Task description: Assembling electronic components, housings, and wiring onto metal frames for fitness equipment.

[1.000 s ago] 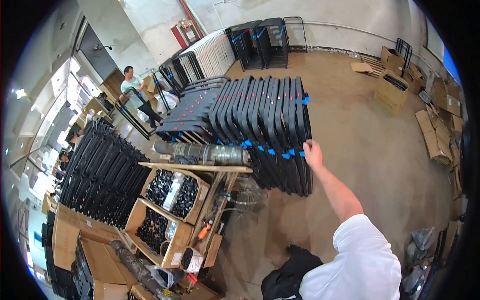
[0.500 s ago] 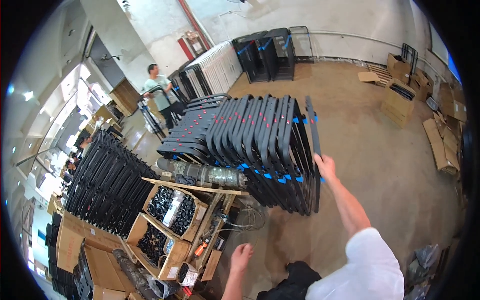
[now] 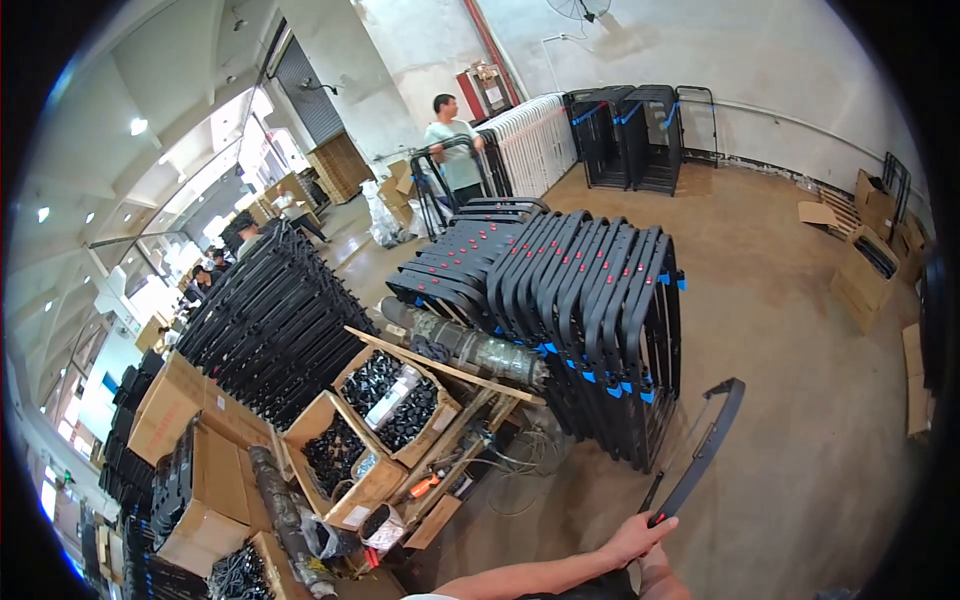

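Observation:
A black tubular metal frame (image 3: 708,440) with a rounded corner is held tilted, close to my body at the lower right. My left hand (image 3: 632,537) reaches across from the left, its fingers closed round the near part of the frame. Just below it, my right hand (image 3: 655,560) is closed at the same part, its fingers partly hidden behind the left hand. Beyond stands a long row of similar black frames (image 3: 585,290), upright, with red and blue pieces on them. A gap separates the held frame from the row.
Open cartons of small black parts (image 3: 405,400) sit on a wooden stand (image 3: 465,440) at left, beside a tall stack of black frames (image 3: 265,325). A co-worker (image 3: 455,150) stands behind the row with a frame. Cartons (image 3: 865,275) line the right; loose cable (image 3: 525,455) lies on the floor.
The held frame has come away from the row's near end and toward me, now tilted. My left hand, free before, has moved right onto it. The view has swung left.

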A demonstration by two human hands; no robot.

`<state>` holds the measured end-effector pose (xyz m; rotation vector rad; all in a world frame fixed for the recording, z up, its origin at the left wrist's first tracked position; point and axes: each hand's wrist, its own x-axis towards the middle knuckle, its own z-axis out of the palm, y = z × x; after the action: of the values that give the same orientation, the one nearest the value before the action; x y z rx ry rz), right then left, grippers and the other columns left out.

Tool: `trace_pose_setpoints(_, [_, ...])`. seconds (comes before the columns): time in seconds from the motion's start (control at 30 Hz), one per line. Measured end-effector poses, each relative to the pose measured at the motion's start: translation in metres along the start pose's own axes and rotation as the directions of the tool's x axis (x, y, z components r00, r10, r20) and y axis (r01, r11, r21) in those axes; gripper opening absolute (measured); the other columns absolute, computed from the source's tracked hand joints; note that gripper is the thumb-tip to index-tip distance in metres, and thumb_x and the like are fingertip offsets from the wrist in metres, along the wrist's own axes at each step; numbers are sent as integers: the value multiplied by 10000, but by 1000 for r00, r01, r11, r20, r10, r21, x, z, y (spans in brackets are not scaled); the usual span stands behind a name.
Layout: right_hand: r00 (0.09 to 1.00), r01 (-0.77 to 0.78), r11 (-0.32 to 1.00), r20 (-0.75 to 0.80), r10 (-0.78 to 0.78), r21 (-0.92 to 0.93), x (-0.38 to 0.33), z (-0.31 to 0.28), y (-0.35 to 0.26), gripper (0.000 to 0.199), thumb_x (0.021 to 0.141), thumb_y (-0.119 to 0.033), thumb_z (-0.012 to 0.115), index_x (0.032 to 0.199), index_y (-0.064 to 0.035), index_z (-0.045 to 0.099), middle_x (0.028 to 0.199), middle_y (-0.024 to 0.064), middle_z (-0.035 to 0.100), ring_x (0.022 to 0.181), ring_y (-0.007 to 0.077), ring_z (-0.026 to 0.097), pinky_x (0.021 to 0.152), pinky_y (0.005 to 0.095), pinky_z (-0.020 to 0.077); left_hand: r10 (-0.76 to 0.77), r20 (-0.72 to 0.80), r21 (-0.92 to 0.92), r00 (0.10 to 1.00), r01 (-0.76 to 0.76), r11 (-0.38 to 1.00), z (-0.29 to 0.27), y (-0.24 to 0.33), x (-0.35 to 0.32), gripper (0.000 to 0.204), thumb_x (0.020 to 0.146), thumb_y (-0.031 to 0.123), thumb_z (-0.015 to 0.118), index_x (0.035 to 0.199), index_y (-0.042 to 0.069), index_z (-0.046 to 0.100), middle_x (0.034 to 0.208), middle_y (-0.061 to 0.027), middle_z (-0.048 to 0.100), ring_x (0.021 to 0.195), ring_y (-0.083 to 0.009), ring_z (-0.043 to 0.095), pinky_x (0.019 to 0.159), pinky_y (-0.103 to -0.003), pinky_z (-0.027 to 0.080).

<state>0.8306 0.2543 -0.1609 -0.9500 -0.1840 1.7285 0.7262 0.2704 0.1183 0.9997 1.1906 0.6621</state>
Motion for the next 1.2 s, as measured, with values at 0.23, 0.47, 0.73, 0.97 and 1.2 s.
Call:
trace_pose_setpoints(0.23, [995,-98,995,-3,98,33,54,-5,39,633,1039,-595,407,1282,-55,630,1147,162,699,1059,311,685,921,482,579,45,-29,144,999,-41,989,-98,61,-57,415,931,454,782,985,66,647,699,30,583,550,-54,506,481,-262,394])
trace_pose_setpoints(0.47, [979,202,959,42,-197,-197,19,135,-101,593,1004,-631,458,949,-65,628,866,100,679,859,245,640,806,400,534,230,-596,-72,769,-336,939,-255,17,-210,308,1008,386,704,949,91,639,722,47,589,617,-44,544,548,-236,427])
trace_pose_setpoints(0.73, [945,302,904,222,-242,-303,15,288,-171,332,1017,-400,623,1088,-76,617,940,30,649,904,165,622,876,356,522,-63,-997,-75,41,-553,830,-443,-140,-363,279,966,306,700,1032,35,709,761,40,601,663,-59,505,560,-277,388])
trace_pose_setpoints(0.97, [853,344,766,522,-13,-543,-33,514,20,76,950,-139,620,1013,-97,628,888,11,632,846,141,614,842,289,483,-365,-900,-296,-239,-281,913,-554,-300,-511,306,880,266,690,1012,-6,730,771,-78,701,708,-168,642,685,-374,507])
trace_pose_setpoints(1.2, [824,238,693,519,227,-681,71,569,134,101,925,-159,621,868,-76,631,825,29,617,818,167,606,753,304,491,-424,-826,-486,-371,89,869,-596,-382,-554,396,872,321,625,1040,-20,736,1033,-287,731,1007,-435,719,908,-523,554])
